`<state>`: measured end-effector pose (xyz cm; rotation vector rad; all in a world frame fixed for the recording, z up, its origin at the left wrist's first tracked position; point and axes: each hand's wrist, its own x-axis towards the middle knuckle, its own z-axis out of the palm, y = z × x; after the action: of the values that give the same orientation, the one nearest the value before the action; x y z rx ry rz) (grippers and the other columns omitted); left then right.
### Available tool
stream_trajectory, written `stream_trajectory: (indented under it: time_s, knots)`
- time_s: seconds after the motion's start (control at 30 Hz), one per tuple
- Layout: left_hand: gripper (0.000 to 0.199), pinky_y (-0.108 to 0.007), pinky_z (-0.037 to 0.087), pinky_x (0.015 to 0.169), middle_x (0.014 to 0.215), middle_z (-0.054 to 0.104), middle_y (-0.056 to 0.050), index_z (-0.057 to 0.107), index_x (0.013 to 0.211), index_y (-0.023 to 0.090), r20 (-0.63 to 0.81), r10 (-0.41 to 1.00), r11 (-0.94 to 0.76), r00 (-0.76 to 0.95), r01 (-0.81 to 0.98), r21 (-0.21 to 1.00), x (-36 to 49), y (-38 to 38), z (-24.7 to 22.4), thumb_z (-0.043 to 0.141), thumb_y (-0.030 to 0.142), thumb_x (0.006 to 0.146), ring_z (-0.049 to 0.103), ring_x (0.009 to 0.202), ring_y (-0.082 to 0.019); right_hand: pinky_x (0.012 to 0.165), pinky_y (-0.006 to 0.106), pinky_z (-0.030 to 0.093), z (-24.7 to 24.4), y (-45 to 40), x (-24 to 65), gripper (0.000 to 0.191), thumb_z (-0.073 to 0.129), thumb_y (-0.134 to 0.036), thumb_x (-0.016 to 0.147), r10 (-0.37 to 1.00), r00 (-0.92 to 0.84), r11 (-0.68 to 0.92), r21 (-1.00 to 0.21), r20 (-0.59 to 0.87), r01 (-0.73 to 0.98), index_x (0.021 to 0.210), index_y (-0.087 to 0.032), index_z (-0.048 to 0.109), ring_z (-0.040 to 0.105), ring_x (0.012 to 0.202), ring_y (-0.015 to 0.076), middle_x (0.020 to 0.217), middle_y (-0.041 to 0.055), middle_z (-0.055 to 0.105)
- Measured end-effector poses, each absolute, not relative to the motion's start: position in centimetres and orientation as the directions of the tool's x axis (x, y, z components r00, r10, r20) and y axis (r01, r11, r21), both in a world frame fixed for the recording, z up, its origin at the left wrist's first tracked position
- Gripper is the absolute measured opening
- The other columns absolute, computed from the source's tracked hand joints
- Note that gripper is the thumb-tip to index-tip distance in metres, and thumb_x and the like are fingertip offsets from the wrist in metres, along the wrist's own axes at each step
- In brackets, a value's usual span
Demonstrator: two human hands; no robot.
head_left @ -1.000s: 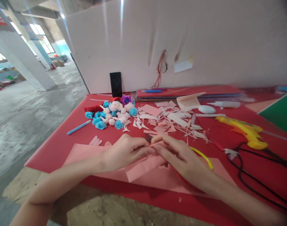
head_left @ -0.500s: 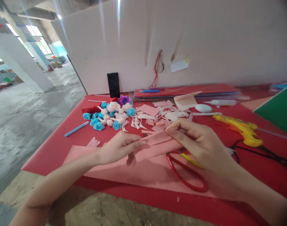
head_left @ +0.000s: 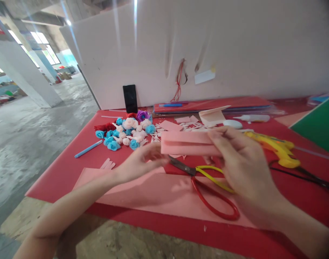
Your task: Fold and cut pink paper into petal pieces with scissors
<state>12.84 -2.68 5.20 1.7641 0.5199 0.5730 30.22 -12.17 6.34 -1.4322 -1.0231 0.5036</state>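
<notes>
Strip (head_left: 187,148), folded, hangs over scissors (head_left: 190,170), one end pinched by the right hand (head_left: 243,167); the left hand's (head_left: 136,162) fingers part loosely near the other. Gripped one-sidedly, its fold could spring open.

The single view looks from the wearer's head, forward and down over the tabletop (head_left: 59,172), close enough that both forearms enter from the lower corners; a pale panel (head_left: 234,46) fills the upper middle, the room receding at upper left.
</notes>
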Motion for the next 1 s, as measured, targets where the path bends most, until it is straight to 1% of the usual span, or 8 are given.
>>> stream_trajectory:
  time_s: [0.1, 0.23, 0.4, 0.47, 0.63, 0.7, 0.87, 1.0]
  knots:
    - [0.014, -0.024, 0.047, 0.066, 0.078, 0.065, -0.005, 0.063, 0.077, 0.014, 0.034, 0.513, -0.210, 0.858, 0.086, 0.974, 13.2, -4.2, 4.9, 0.061, 0.028, 0.073, 0.059, 0.071, -0.014, 0.038, 0.021, 0.037, 5.9, -12.0, 29.2, 0.022, 0.051, -0.042, 0.078, 0.861, 0.455, 0.108, -0.956, 0.227, 0.274, 0.070, -0.022, 0.051, 0.045, 0.044, 0.0097, 0.054, -0.0034, 0.047]
    - [0.037, -0.027, 0.047, 0.064, 0.063, 0.062, -0.006, 0.060, 0.062, 0.012, -0.005, 0.593, -0.036, 0.805, 0.033, 0.999, 13.3, -4.9, 4.8, 0.044, 0.038, 0.084, 0.056, 0.057, -0.013, 0.045, 0.021, 0.041, 5.7, -12.2, 28.5, 0.015, 0.050, -0.033, 0.079, 0.857, 0.380, 0.179, -0.893, 0.348, 0.413, 0.071, -0.022, 0.054, 0.050, 0.055, 0.0108, 0.065, -0.0012, 0.054]
    - [0.012, -0.025, 0.045, 0.062, 0.067, 0.064, -0.004, 0.066, 0.076, 0.015, 0.066, 0.659, 0.108, 0.749, -0.180, 0.978, 13.2, -4.0, 4.7, 0.058, 0.023, 0.072, 0.058, 0.062, -0.014, 0.067, 0.023, 0.045, 5.9, -12.4, 29.2, 0.009, 0.052, -0.017, 0.078, 0.830, 0.195, 0.368, -0.775, 0.523, 0.514, 0.078, -0.025, 0.055, 0.053, 0.080, 0.0120, 0.085, -0.0007, 0.054]
    - [0.024, -0.024, 0.044, 0.063, 0.077, 0.066, -0.002, 0.066, 0.087, 0.019, 0.013, 0.690, 0.237, 0.724, -0.243, 0.941, 13.2, -3.6, 4.8, 0.059, 0.016, 0.065, 0.059, 0.069, -0.015, 0.072, 0.024, 0.043, 5.8, -12.5, 29.6, 0.017, 0.050, -0.010, 0.077, 0.789, 0.142, 0.432, -0.704, 0.598, 0.563, 0.079, -0.026, 0.055, 0.050, 0.086, 0.0115, 0.088, -0.0009, 0.050]
    - [0.030, -0.023, 0.043, 0.059, 0.071, 0.066, -0.008, 0.066, 0.078, 0.010, -0.193, 0.508, 0.599, 0.839, -0.183, 0.779, 13.4, -3.3, 4.8, 0.054, 0.037, 0.071, 0.058, 0.064, -0.015, 0.079, 0.025, 0.042, 5.7, -12.3, 30.0, 0.019, 0.049, -0.006, 0.075, 0.781, 0.034, 0.499, -0.655, 0.624, 0.567, 0.074, -0.025, 0.053, 0.047, 0.093, 0.0115, 0.093, -0.0011, 0.046]
    - [0.032, -0.022, 0.042, 0.059, 0.065, 0.064, -0.005, 0.066, 0.073, 0.010, -0.215, 0.467, 0.582, 0.858, -0.115, 0.805, 13.3, -3.4, 4.8, 0.060, 0.041, 0.068, 0.057, 0.061, -0.014, 0.078, 0.026, 0.043, 5.6, -12.2, 29.9, 0.018, 0.049, -0.007, 0.076, 0.799, -0.007, 0.510, -0.672, 0.601, 0.537, 0.071, -0.024, 0.053, 0.047, 0.093, 0.0118, 0.095, -0.0011, 0.046]
    - [0.014, -0.020, 0.042, 0.060, 0.069, 0.064, 0.000, 0.066, 0.074, 0.014, -0.164, 0.534, 0.257, 0.829, 0.026, 0.966, 13.1, -4.1, 4.8, 0.071, 0.019, 0.061, 0.056, 0.063, -0.010, 0.080, 0.030, 0.043, 5.4, -12.1, 29.6, 0.017, 0.049, -0.009, 0.074, 0.852, -0.031, 0.468, -0.733, 0.523, 0.494, 0.067, -0.024, 0.054, 0.049, 0.094, 0.0140, 0.096, -0.0013, 0.048]
    - [0.010, -0.021, 0.043, 0.059, 0.067, 0.064, -0.001, 0.064, 0.069, 0.014, -0.106, 0.638, 0.190, 0.763, -0.022, 0.982, 13.3, -4.3, 4.8, 0.069, 0.020, 0.063, 0.056, 0.060, -0.010, 0.076, 0.029, 0.047, 5.8, -12.0, 29.5, 0.015, 0.045, -0.021, 0.081, 0.904, 0.106, 0.332, -0.836, 0.415, 0.437, 0.092, -0.028, 0.052, 0.053, 0.088, 0.0146, 0.096, 0.0003, 0.053]
